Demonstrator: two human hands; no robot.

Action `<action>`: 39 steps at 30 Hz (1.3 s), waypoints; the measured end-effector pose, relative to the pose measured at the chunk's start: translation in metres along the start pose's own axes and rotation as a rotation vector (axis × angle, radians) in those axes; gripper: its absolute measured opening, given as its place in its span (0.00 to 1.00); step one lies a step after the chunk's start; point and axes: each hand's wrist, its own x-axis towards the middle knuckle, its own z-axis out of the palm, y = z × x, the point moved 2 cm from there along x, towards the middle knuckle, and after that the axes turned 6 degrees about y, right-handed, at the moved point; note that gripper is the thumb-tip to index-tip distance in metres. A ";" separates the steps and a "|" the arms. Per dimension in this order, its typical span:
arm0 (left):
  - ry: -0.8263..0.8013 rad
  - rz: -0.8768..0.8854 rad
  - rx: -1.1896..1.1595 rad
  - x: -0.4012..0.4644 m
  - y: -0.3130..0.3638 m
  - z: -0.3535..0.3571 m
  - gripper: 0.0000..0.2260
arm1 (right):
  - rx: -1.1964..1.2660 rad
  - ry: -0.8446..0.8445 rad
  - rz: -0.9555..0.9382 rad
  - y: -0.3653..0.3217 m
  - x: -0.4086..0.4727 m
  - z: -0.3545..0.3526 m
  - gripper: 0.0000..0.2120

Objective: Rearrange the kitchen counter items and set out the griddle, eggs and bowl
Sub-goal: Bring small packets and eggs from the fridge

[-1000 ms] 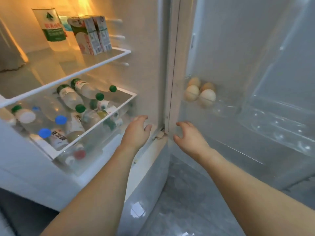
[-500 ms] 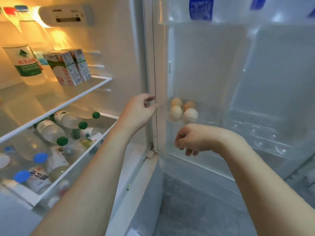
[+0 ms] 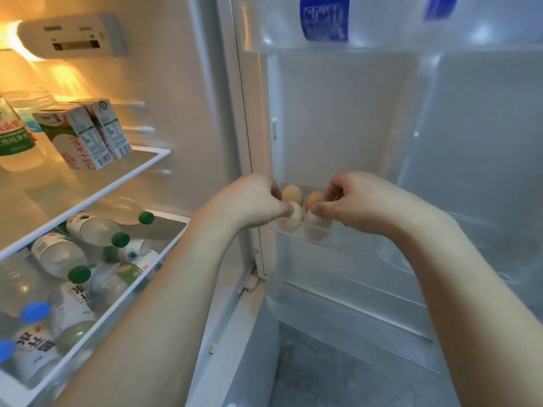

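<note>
Reaching into an open fridge, both hands at the eggs. Far left: a lit shelf (image 3: pixel 141 168) with a big water bottle (image 3: pixel 14 142) and two milk cartons (image 3: pixel 82 136) standing on it. Below that, a clear drawer (image 3: pixel 123 292) full of small bottles (image 3: pixel 88 230) lying on their sides, green and blue caps.

Left hand (image 3: pixel 252 201) is at the left end of the door tray (image 3: pixel 338 239), fingers curled, fingertips touching the front-left egg (image 3: pixel 296 220); looks like a pinch on it but the far side of the grip is hidden. Two browner eggs (image 3: pixel 293 194) sit behind, untouched. Right hand (image 3: pixel 361 201) is curled over the front-right egg (image 3: pixel 317 227), thumb and fingers closed around its top. All four eggs are in the tray on the inside of the fridge door, none lifted clear as far as I can tell. Griddle and bowl not in view.

Step in hand, my read: picking one egg per hand. To do it well: wrap fingers round the widest part, not just the tips, light squeeze, lift straight up over the tray lip so the shell doesn't knock the plastic or the eggs behind. Keep both hands apart on the way out. Upper door bin (image 3: pixel 382 42) holds blue-labelled bottles (image 3: pixel 323 19); stay under it.
</note>
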 end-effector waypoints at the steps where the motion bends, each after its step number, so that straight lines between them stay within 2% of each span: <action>1: -0.029 -0.016 0.028 0.002 0.003 0.001 0.12 | 0.008 -0.010 0.008 0.002 0.002 0.002 0.10; 10: -0.134 -0.110 0.118 0.018 0.014 0.006 0.18 | 0.028 -0.099 0.021 0.014 0.010 0.015 0.08; 18: -0.163 -0.163 0.112 0.021 0.017 0.004 0.17 | 0.017 -0.182 0.041 0.017 0.020 0.015 0.11; 26: -0.163 -0.182 0.088 0.024 0.018 0.007 0.17 | 0.016 -0.245 0.064 0.017 0.023 0.014 0.09; 32: -0.147 -0.142 0.057 0.021 0.016 0.007 0.15 | 0.051 -0.232 0.077 0.018 0.022 0.013 0.11; 39: -0.109 -0.116 -0.019 0.016 0.008 0.010 0.17 | 0.133 -0.178 0.100 0.020 0.017 0.011 0.10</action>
